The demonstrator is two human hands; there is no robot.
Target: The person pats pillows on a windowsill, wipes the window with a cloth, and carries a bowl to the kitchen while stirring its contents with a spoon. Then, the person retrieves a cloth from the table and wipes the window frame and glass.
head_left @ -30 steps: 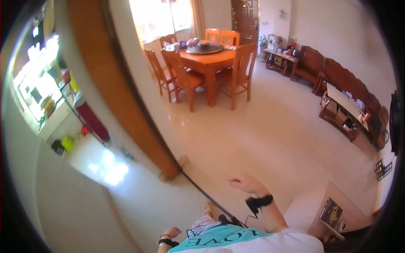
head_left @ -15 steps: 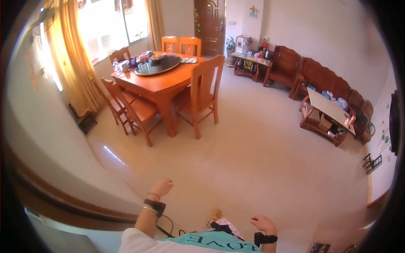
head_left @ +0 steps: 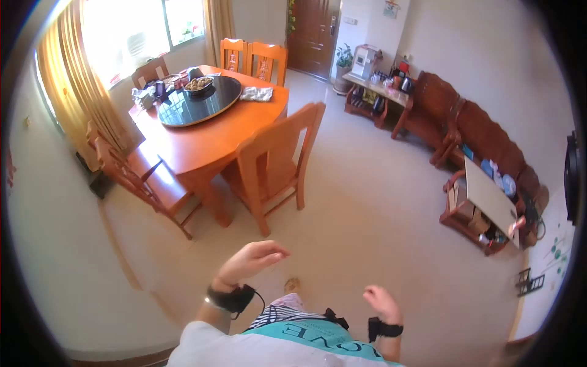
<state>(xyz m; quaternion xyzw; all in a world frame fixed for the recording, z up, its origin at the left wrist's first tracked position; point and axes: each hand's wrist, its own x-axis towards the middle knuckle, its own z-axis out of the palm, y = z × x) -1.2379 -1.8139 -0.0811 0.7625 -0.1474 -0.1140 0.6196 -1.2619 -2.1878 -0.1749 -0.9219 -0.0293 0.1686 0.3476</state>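
My left hand (head_left: 254, 260) is held out in front of my body, its fingers loosely stretched and nothing in them. A black band (head_left: 233, 298) with a thin cord is around that wrist. Lower and to the right, my right hand (head_left: 382, 301) hangs in the air with loosely bent fingers, also holding nothing. Another black band (head_left: 385, 328) is on its wrist. Nearest my left hand is a wooden chair (head_left: 269, 162), beyond it and not touched. The chair stands at an orange wooden table (head_left: 257, 116) with a dark round turntable (head_left: 195, 105) on top.
Another chair (head_left: 147, 177) stands at the table's left corner. A bowl of food (head_left: 198, 84) sits on the turntable. Along the right are a carved wooden sofa (head_left: 483, 134) and a low table (head_left: 489, 189). A brown door (head_left: 312, 37) is at the back. Tiled floor (head_left: 354, 232) lies ahead.
The view has moved forward, so the table and chairs appear closer and further left. Both hands have risen in view, and the left fingers are straighter.
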